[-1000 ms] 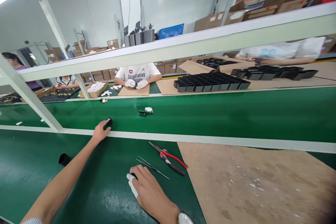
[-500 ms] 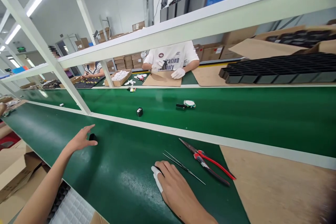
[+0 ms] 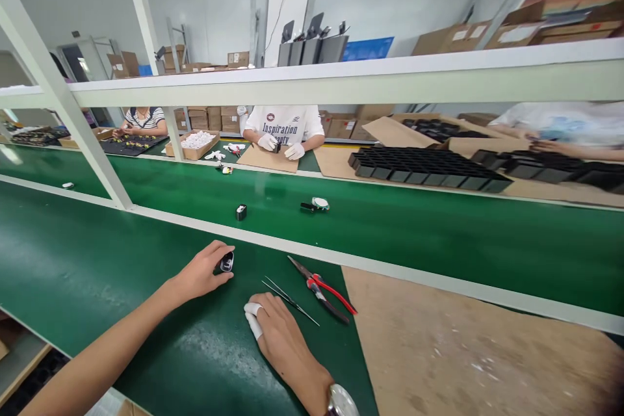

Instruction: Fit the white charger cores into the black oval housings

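Note:
A small black housing (image 3: 227,262) with a pale rim is between the thumb and fingers of my left hand (image 3: 203,273), over the green work surface. My right hand (image 3: 283,338) rests palm down on that surface, with white covers on two fingers; its fingers are bent and partly hidden, so whether they hold anything is unclear. Just beyond it lie metal tweezers (image 3: 291,302), their tips apart. Red-handled long-nose pliers (image 3: 319,287) lie to the right of the tweezers.
A white rail (image 3: 273,242) separates the work surface from a green belt bearing another black housing (image 3: 241,212) and a round white part (image 3: 320,203). Cardboard (image 3: 468,338) covers the right side. A post (image 3: 92,143) stands left. Across, gloved co-workers sit near black trays (image 3: 424,169).
My left hand has moved right and closed on the black housing, now near my right hand. The view has turned right, bringing another person at the far right into sight.

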A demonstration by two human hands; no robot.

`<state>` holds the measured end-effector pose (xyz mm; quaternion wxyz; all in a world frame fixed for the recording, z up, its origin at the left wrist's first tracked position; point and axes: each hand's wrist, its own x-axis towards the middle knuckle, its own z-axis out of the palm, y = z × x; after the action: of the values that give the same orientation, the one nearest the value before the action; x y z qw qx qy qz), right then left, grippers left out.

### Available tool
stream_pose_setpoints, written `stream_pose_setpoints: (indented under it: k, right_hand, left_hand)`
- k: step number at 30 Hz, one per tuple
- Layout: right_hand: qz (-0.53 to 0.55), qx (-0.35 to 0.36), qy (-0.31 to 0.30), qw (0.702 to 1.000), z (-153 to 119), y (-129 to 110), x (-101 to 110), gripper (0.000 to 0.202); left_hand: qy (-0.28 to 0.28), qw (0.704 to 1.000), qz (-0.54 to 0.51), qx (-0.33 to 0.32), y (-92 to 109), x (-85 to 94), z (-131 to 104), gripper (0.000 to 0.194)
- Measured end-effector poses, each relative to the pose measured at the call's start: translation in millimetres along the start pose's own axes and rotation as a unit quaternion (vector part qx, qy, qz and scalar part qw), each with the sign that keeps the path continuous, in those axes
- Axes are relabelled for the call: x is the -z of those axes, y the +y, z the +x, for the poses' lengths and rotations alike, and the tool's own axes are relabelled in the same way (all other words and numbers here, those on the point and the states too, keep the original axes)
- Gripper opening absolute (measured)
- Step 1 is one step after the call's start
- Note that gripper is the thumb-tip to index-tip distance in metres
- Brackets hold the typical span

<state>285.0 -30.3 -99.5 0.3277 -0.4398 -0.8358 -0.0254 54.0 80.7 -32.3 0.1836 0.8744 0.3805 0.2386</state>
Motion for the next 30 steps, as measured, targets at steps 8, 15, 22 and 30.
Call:
stream_pose_setpoints:
  k: [8, 15, 22, 30]
  right_hand:
    - [0.004, 0.003, -0.038, 0.999, -1.0, -0.4, 4.8, 0.019]
    - [0.001, 0.015, -0.045, 0.999, -1.6, 0.1, 3.4, 0.017]
    - [0.004, 0.009, -0.038, 0.999, -1.6, 0.7, 1.2, 0.016]
    - [-0.002, 0.017, -0.046, 0.999, -0.9, -2.0, 4.7, 0.019]
  left_hand:
    - [0.002, 0.997, -0.052, 0.053, -7.6, -39.1, 11.1, 0.064]
    - [0.007, 0.996, -0.065, 0.055, -7.2, -46.0, 3.7, 0.069]
    - [0.008, 0.996, -0.09, 0.028, -10.6, -45.5, -3.4, 0.076]
    - [0.024, 0.988, -0.153, -0.02, -11.5, -45.8, -8.9, 0.076]
